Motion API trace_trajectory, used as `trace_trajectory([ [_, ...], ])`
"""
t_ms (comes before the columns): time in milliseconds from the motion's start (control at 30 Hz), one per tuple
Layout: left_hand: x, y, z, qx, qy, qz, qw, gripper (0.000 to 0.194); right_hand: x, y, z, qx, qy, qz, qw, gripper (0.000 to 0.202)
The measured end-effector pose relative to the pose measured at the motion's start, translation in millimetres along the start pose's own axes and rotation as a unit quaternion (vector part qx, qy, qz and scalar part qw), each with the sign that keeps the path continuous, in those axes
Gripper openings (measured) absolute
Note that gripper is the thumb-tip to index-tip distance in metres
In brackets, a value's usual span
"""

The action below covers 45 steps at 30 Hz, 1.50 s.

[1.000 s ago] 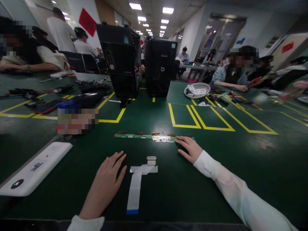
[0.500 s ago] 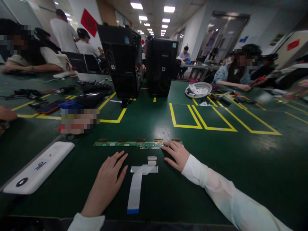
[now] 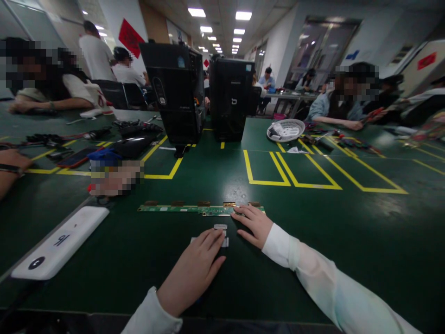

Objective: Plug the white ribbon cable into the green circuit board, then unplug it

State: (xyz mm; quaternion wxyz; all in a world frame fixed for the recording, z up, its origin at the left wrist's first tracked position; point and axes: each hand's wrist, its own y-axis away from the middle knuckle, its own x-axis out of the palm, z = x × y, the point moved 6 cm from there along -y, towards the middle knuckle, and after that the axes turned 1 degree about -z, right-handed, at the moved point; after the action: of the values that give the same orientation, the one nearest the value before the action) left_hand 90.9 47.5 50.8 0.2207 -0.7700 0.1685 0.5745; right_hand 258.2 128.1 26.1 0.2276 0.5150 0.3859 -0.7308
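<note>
Desk [image 3: 347,218]: dark green, yellow tape outlines [image 3: 267,183] across it. Near middle: long narrow circuit board [image 3: 174,209] lying crosswise. Pale flat cable [image 3: 220,227] just nearer, mostly hidden under left hand [image 3: 194,264]. White case [image 3: 66,241] flat on the left. Far side: black tower [image 3: 174,93] and second black tower [image 3: 229,97], both upright. White basket [image 3: 295,122] right of them, parts inside. Dark cables [image 3: 41,138] far left, blue item [image 3: 104,156] nearer.

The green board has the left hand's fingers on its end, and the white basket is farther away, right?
Not quite: the head view shows the right hand's fingers on the green board's end. The white basket is farther away.
</note>
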Motion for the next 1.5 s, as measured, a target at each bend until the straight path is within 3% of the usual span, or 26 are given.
trace_trajectory([
  [367, 13.1, -21, -7, 0.032, -0.085, -0.034, 0.995, 0.05, 0, 2, -1, 0.001, -0.001, -0.007, 1.0, 0.046],
  [1100, 9.1, -29, -1, 0.016, -0.035, -0.03, 0.999, 0.046, -1, 3, -4, 0.004, -0.02, -0.005, 1.0, 0.049],
  [1300, -5.3, -9, 8, 0.006, -0.035, -0.051, 0.998, 0.048, 1, 3, -4, 0.011, -0.006, 0.014, 1.0, 0.05],
  [1500, -10.9, 44, 62, -0.097, -0.076, -0.095, 0.988, 0.05, 0, 3, -3, 0.013, -0.006, 0.019, 1.0, 0.05],
])
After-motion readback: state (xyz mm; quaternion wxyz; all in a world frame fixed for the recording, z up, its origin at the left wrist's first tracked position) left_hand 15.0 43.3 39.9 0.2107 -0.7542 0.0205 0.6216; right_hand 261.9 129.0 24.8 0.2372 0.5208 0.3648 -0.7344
